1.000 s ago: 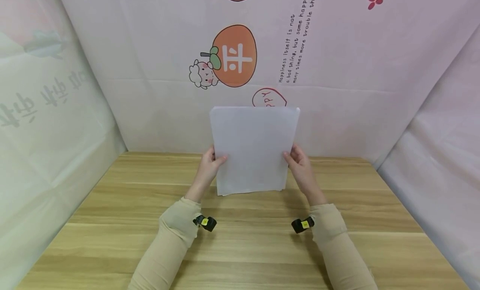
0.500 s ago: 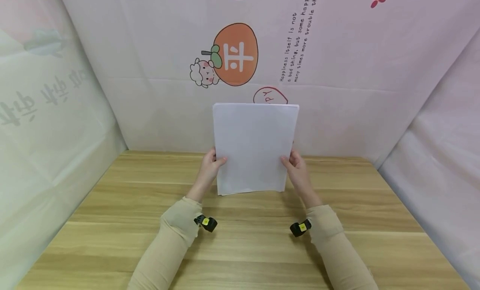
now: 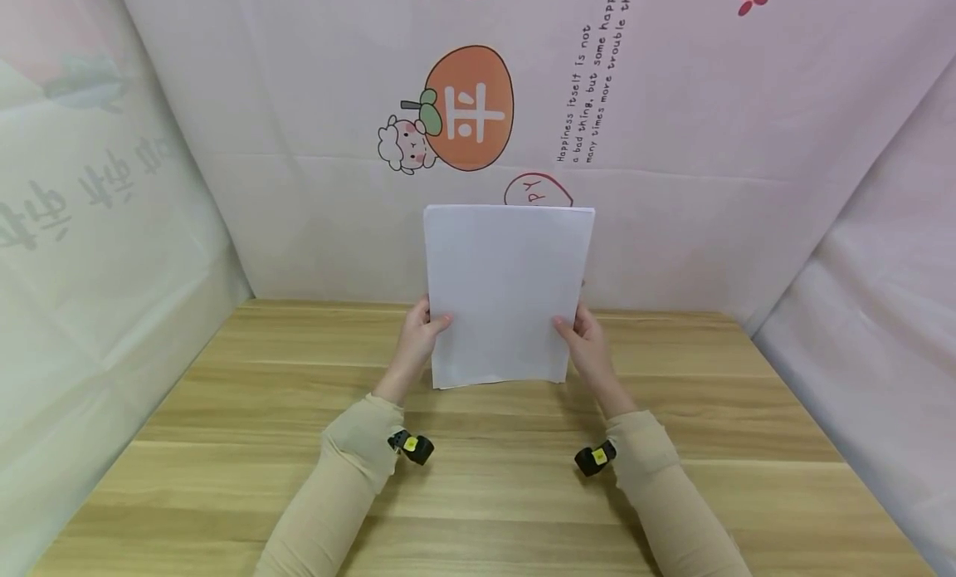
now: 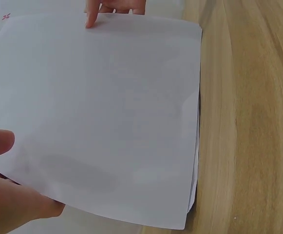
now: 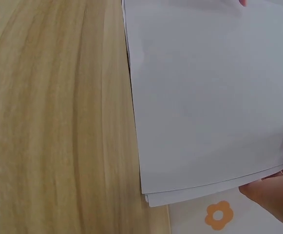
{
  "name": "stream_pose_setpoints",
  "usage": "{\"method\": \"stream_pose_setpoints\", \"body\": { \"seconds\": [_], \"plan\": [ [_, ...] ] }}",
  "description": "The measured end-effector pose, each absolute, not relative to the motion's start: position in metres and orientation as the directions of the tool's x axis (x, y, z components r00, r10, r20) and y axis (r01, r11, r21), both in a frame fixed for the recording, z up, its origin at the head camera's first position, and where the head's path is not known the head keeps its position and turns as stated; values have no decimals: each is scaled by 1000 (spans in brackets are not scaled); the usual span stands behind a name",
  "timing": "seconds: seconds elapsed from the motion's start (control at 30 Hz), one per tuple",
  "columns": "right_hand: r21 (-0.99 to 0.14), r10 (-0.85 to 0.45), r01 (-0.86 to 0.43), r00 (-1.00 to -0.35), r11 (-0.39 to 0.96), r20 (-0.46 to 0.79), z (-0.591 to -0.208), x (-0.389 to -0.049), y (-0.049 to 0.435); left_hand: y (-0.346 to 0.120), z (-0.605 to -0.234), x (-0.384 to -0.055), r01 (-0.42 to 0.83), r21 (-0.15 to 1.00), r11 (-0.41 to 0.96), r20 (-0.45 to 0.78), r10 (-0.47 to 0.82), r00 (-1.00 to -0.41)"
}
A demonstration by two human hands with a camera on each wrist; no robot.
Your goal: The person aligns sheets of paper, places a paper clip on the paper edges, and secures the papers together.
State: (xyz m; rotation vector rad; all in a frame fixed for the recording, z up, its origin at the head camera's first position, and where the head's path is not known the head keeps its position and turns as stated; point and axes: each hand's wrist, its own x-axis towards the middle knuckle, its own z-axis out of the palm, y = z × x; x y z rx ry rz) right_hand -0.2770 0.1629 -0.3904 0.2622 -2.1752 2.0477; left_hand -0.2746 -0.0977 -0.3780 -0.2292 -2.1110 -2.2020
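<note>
A stack of white paper sheets (image 3: pixel 504 286) stands upright over the wooden table, its lower edge close to the tabletop. My left hand (image 3: pixel 418 340) grips its left edge, thumb on the front face and fingers behind. On the opposite edge my right hand (image 3: pixel 590 344) holds it the same way. Seen from the left wrist, the paper (image 4: pixel 107 107) has slightly uneven layers along its bottom edge. In the right wrist view the sheets (image 5: pixel 209 97) are also a little staggered at one corner. Whether the stack touches the table is hard to tell.
Around the wooden table (image 3: pixel 493 494) hang white cloth walls; the back cloth (image 3: pixel 672 228) carries an orange fruit print (image 3: pixel 470 108) and lettering. Each wrist wears a small black camera, the left camera (image 3: pixel 412 447) and the right camera (image 3: pixel 593 458).
The sheets at the top and right edges have drawn closer into line. My right hand has shifted slightly inward and down along the edge; the left hand has barely moved.
</note>
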Motion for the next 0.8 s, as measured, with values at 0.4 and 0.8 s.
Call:
{"method": "stream_pose_setpoints", "body": {
  "seconds": [0.4,0.8],
  "plan": [
    [-972,-35,-232,-972,43,231,-393,-276,166,-89,-380,-273,189,980,-57,191,27,-981],
    [-962,-6,-270,-963,44,270,-388,-273,170,-78,-375,-272,243,965,-101,245,12,-969]
  ]
}}
